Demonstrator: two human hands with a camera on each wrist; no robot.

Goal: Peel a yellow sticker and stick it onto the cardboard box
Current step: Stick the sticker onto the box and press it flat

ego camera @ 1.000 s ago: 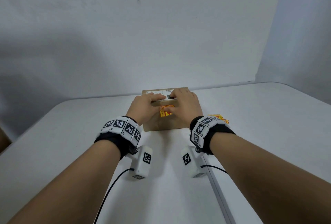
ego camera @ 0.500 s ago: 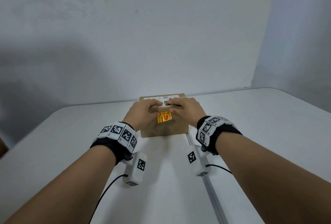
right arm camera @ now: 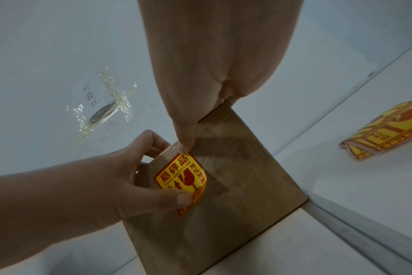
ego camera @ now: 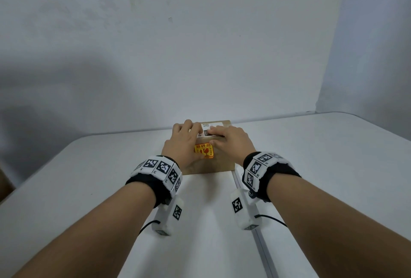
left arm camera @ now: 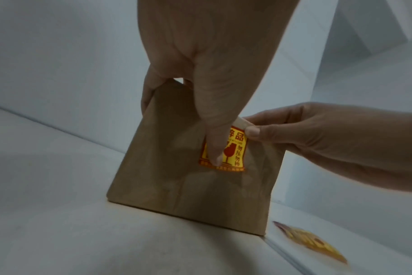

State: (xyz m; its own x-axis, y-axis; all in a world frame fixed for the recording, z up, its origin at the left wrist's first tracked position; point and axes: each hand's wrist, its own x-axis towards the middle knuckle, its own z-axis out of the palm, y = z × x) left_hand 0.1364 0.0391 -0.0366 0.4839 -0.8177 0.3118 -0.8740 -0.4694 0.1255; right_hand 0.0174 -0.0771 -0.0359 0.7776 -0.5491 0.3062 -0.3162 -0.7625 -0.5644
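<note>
A brown cardboard box stands upright on the white table. A yellow-and-red sticker lies on its front face. My left hand curls its fingers over the box's top left corner, and its thumb presses the sticker's left part. My right hand lays straight fingers on the box top over a white label. Its thumb presses at the sticker's upper edge. The sticker's right side looks slightly bowed in the right wrist view.
A stack of yellow sticker sheets lies on the table to the right of the box, hidden behind my right wrist in the head view. A seam runs along the table under my right forearm. The white wall stands close behind the box.
My right hand slid to the right off the sticker, which now shows between the hands. My left fingers reached farther over the box top. The head view tilted upward.
</note>
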